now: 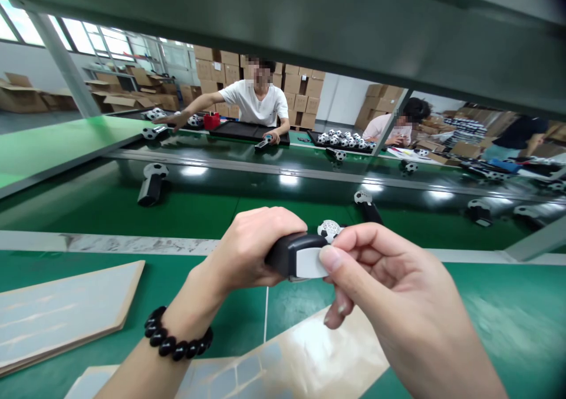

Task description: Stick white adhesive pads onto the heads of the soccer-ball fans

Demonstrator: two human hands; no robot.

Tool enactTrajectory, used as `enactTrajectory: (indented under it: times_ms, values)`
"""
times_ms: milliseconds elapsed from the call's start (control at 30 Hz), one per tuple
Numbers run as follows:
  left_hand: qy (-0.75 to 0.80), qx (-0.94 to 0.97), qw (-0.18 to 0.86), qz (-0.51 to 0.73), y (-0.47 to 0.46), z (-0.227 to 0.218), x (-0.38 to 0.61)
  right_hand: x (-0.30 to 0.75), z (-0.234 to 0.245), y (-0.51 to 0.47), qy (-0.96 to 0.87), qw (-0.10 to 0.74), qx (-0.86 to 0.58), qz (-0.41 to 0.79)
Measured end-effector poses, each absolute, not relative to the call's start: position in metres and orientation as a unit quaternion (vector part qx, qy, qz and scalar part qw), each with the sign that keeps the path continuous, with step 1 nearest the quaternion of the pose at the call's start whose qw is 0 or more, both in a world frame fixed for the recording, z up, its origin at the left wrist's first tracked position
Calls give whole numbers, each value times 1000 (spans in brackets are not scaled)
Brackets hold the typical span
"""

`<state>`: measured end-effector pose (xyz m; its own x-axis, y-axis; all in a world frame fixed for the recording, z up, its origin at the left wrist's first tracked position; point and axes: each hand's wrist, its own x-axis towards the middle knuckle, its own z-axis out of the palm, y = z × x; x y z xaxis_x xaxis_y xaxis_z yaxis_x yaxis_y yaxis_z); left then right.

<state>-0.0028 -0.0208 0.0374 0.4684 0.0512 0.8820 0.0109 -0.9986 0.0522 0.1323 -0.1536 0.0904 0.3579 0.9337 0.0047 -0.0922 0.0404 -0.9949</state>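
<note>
My left hand (256, 243), with a black bead bracelet at the wrist, is wrapped round a black plastic handle (283, 256). Its flat end faces me and bears a pale grey label (308, 263). The thumb and forefinger of my right hand (375, 269) pinch the label's right edge against that end. Just behind, a football-patterned ball head (329, 228) shows; whether it belongs to the held handle I cannot tell. Below my hands a sheet of grey labels on tan backing paper (327, 346) lies on the green bench.
A stack of label sheets (66, 310) lies at left. Beyond the bench edge runs a green conveyor belt (207, 201) carrying several black-handled devices with football heads (152, 184). Across it, a person in white (260, 101) handles similar pieces. A metal beam (283, 22) hangs overhead.
</note>
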Motion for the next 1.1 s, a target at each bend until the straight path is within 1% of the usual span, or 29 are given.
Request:
enactTrajectory:
  times_ms: [433,533,600,700,767,800,833,867,967,1033,1100]
  values:
    - [21,859,15,512,-21,36,-3,131,92,-152,-387,602,-562,415]
    - [21,858,10,513,-20,36,-4,131,91,-155,-407,593,-574,392]
    - [21,857,1,515,-19,36,-5,133,90,-158,-449,577,-588,347]
    - [17,860,-1,510,-17,31,-6,143,88,-161,-504,547,-639,198]
    - [10,853,39,521,-15,26,-6,149,86,-160,-495,533,-678,113]
    - [4,845,68,531,-14,23,-5,150,85,-158,-489,530,-684,108]
    - [-7,835,100,541,-13,21,-4,150,83,-156,-494,528,-678,135]
    - [-19,827,127,548,-12,18,-3,149,81,-152,-508,525,-657,187]
    - [-55,808,168,562,-9,13,0,141,74,-141,-575,502,-544,350]
    - [-65,806,167,564,-7,11,0,138,69,-135,-602,490,-488,400]
    - [-64,813,160,556,-6,9,0,140,66,-132,-604,486,-467,426]
